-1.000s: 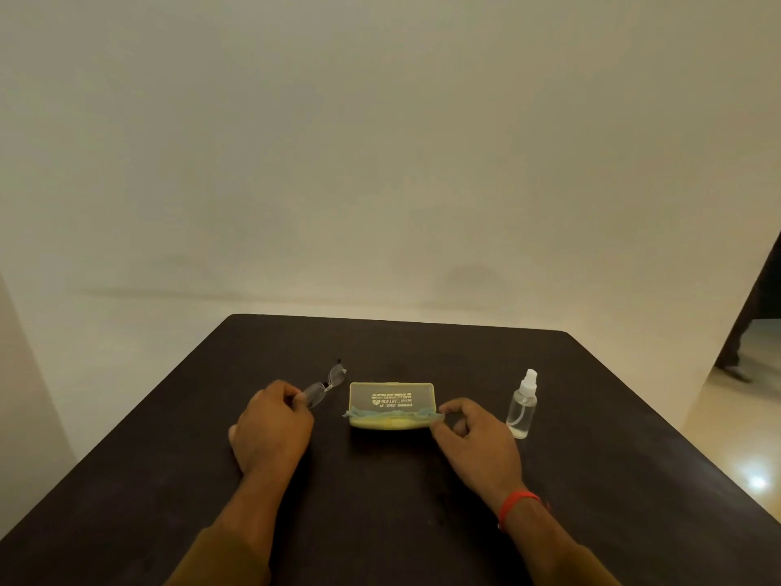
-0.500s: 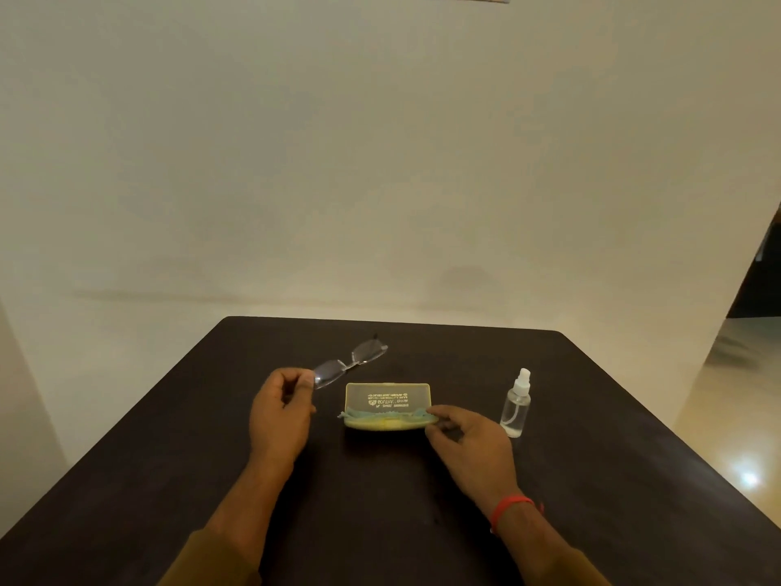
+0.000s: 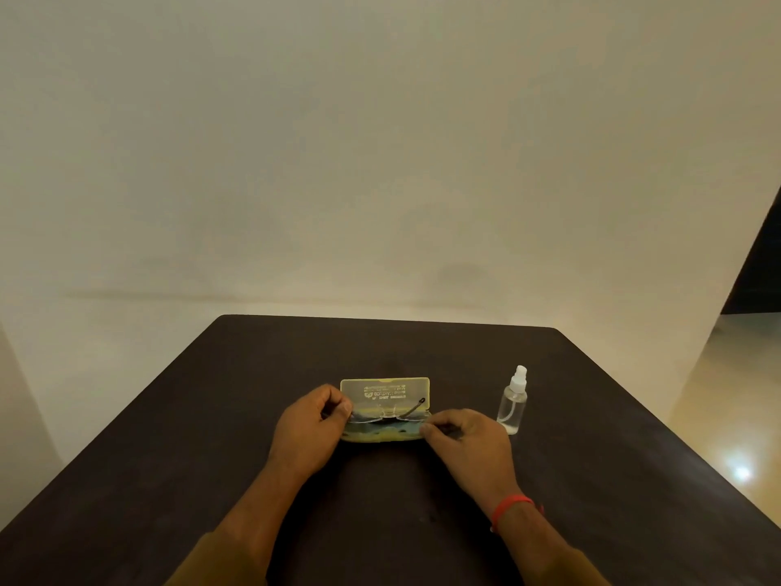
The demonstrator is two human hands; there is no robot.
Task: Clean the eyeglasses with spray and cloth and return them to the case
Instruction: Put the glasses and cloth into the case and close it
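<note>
On the dark table (image 3: 211,437), the person's left hand (image 3: 308,429) sits at the left end of the open yellowish case (image 3: 384,393), its fingers curled and pinching the left end of the eyeglasses (image 3: 386,416). The glasses lie across the case's tray, over something bluish that may be the cloth; one temple arm angles up against the raised clear lid. The right hand (image 3: 467,444) pinches at the case's right end, though whether it grips the glasses or the case edge I cannot tell. Just right of that hand stands the clear spray bottle (image 3: 512,406), upright and untouched. A red band (image 3: 509,503) circles the right wrist.
</note>
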